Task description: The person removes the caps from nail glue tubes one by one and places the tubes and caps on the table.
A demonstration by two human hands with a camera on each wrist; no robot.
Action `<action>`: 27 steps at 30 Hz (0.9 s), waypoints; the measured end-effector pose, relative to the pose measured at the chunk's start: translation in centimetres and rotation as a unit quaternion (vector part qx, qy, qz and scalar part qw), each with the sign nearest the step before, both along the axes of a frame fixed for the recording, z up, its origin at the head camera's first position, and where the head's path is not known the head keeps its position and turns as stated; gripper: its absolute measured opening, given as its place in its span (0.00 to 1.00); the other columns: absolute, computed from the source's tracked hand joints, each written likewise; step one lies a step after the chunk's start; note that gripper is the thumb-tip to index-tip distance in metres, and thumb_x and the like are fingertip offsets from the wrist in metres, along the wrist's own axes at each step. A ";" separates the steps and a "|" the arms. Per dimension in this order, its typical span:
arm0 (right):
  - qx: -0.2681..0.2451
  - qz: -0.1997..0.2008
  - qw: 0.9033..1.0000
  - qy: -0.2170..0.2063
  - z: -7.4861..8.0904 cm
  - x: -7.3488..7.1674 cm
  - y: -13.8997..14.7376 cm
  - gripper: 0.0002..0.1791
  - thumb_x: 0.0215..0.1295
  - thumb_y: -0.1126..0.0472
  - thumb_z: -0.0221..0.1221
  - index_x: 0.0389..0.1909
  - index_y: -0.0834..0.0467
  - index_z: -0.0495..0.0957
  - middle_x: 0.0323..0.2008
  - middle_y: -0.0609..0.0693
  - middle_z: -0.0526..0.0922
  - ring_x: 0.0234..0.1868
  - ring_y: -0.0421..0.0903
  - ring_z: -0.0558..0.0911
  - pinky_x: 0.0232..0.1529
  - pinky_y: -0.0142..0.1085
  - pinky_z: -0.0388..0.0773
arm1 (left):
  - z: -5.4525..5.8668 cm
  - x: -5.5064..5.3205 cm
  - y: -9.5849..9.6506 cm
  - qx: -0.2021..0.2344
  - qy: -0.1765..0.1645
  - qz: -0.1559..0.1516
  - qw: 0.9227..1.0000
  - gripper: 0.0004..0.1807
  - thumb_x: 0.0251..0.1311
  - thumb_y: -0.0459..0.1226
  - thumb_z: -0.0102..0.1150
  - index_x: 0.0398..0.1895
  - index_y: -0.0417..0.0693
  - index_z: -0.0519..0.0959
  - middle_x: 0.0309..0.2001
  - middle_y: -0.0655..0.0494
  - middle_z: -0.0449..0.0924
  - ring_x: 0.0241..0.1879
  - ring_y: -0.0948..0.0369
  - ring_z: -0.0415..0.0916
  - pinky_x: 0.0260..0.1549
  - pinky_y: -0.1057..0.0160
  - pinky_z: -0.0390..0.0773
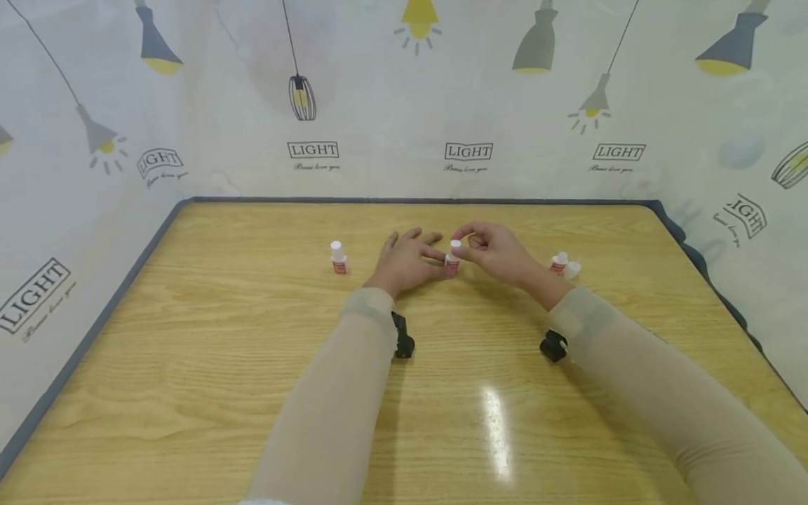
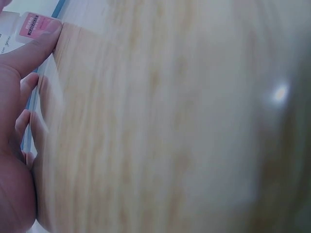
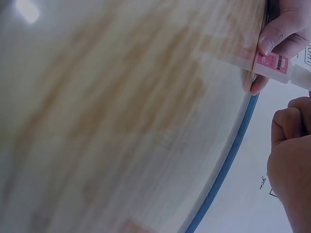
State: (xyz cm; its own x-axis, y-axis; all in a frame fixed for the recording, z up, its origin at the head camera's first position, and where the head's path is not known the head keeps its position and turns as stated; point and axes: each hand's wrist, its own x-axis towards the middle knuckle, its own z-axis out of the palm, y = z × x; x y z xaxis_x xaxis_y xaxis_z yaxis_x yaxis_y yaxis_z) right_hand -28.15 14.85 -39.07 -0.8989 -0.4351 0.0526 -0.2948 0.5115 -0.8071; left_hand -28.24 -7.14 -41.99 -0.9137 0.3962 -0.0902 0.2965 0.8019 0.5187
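A small white bottle with a pink label [image 1: 451,266] stands upright on the wooden table between both hands. My left hand [image 1: 409,263] lies low on the table, its thumb and forefinger pinching the bottle's lower body while the other fingers spread out. With thumb and forefinger, my right hand [image 1: 499,254] holds the bottle's white cap [image 1: 456,244] from above. In the left wrist view, the thumb presses against the pink label [image 2: 35,25]. The right wrist view shows the left thumb on the same bottle [image 3: 273,67], and the right hand's other fingers are curled.
A similar capped bottle [image 1: 339,259] stands to the left. Another bottle [image 1: 558,263] stands to the right, with a loose white cap [image 1: 572,270] beside it. The table [image 1: 252,351] ends at a dark edge along a wall printed with lamps.
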 end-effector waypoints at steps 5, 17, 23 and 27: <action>-0.005 -0.002 1.000 -0.005 0.1 0.1 -0.1 0.17 0.75 0.56 0.66 0.56 0.61 0.81 0.19 0.42 0.61 0.19 0.38 0.58 0.23 0.32 0.58 | -0.1 0.0 -0.1 -0.006 0.000 0.000 1.000 0.27 0.67 0.67 0.62 0.64 0.73 0.84 0.85 0.69 0.58 0.89 0.54 0.40 0.86 0.40 0.29; 0.016 -0.040 0.999 -0.003 0.0 0.4 -0.3 0.15 0.72 0.52 0.68 0.50 0.58 0.84 0.21 0.43 0.64 0.22 0.40 0.62 0.26 0.33 0.62 | -0.5 0.1 -0.1 0.002 0.006 0.000 1.000 0.27 0.67 0.68 0.61 0.63 0.73 0.85 0.84 0.70 0.59 0.88 0.55 0.41 0.86 0.41 0.29; 0.006 -0.023 1.000 -0.001 0.2 0.6 -0.2 0.16 0.74 0.54 0.67 0.53 0.60 0.84 0.21 0.44 0.66 0.21 0.39 0.62 0.25 0.32 0.62 | -0.4 0.2 -0.1 0.009 0.004 0.003 1.000 0.26 0.67 0.67 0.62 0.64 0.74 0.85 0.84 0.70 0.60 0.88 0.55 0.41 0.86 0.41 0.30; -0.001 -0.011 1.000 0.004 0.2 0.5 -0.3 0.17 0.75 0.56 0.66 0.56 0.62 0.84 0.21 0.44 0.65 0.20 0.38 0.61 0.25 0.31 0.61 | -0.2 0.2 -0.1 0.008 0.007 0.007 1.000 0.26 0.67 0.67 0.62 0.63 0.73 0.85 0.84 0.69 0.60 0.88 0.55 0.42 0.86 0.41 0.30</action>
